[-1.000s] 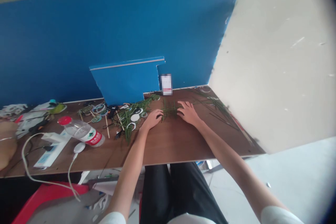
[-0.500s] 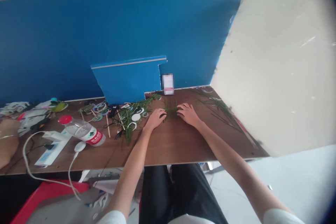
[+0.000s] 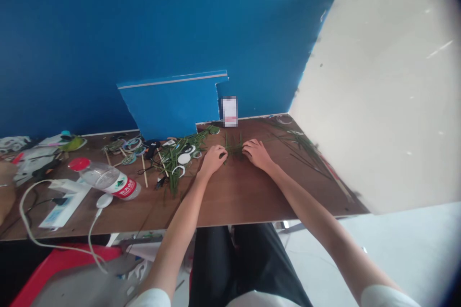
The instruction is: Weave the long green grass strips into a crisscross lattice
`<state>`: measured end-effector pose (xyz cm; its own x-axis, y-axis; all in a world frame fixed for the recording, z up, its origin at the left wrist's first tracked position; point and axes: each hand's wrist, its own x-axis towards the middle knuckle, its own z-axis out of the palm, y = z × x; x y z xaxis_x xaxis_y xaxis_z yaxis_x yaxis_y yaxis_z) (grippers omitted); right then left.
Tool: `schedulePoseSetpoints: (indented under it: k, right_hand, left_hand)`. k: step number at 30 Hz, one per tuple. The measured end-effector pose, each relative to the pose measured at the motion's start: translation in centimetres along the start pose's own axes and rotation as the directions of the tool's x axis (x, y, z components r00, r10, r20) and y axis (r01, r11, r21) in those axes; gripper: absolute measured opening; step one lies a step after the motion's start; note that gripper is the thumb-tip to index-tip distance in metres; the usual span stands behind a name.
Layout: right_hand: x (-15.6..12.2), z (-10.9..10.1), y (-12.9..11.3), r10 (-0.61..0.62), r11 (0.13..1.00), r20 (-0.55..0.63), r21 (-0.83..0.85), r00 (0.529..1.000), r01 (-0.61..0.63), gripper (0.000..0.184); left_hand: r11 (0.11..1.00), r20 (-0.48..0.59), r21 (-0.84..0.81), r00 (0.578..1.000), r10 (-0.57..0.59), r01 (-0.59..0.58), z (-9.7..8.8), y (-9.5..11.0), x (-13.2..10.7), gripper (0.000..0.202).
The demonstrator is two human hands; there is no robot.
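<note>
Between my two hands, a few long green grass blades (image 3: 235, 147) lie crossed on the brown tabletop, some upright in the view and some running sideways. My left hand (image 3: 213, 158) is at their left end, thumb and fingers curled together on the blades. At the right end, my right hand (image 3: 256, 153) has its fingertips closed on the blades, palm down near the wood. The exact grip is too small to make out. A loose heap of grass blades (image 3: 173, 184) spreads left of my left hand, with white round pieces among it.
A bottle with a red cap (image 3: 108, 180) lies tilted across a white power strip (image 3: 65, 208) on the left. More blades (image 3: 306, 144) lie at the right by the white wall. A blue partition (image 3: 173, 24) rises behind the table (image 3: 245, 201). Another person's arm (image 3: 6, 189) shows at far left.
The view has shifted slightly, so the table's left side sits further left. Both hands stay almost in the same place at the grass blades.
</note>
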<state>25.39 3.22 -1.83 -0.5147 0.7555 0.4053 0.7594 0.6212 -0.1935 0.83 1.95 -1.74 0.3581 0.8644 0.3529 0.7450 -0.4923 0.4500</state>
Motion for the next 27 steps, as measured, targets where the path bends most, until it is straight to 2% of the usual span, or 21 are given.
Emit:
schedulePoseSetpoints:
  k: [10, 13, 19, 27]
  right_hand:
    - [-0.2, 0.7, -0.4, 0.058, 0.998, -0.079, -0.011, 0.995, -0.059, 0.023]
    - [-0.3, 0.8, -0.1, 0.076, 0.997, -0.085, 0.001, 0.994, -0.076, 0.023]
    - [-0.4, 0.6, 0.6, 0.067, 0.997, -0.06, 0.036, 0.996, -0.065, 0.021]
    - [-0.4, 0.3, 0.2, 0.016, 0.998, -0.035, 0.064, 0.999, -0.013, 0.025]
  left_hand:
    - [0.994, 0.024, 0.071, 0.996, 0.085, -0.086, -0.2, -0.2, -0.3, 0.018]
    - [0.993, 0.023, 0.081, 0.997, 0.08, -0.081, -0.2, -0.2, -0.3, 0.017]
    - [0.993, 0.031, 0.081, 0.996, 0.078, -0.081, -0.3, 0.1, -0.3, 0.02]
    - [0.988, 0.058, 0.074, 0.989, 0.133, -0.137, -0.3, -0.1, -0.3, 0.017]
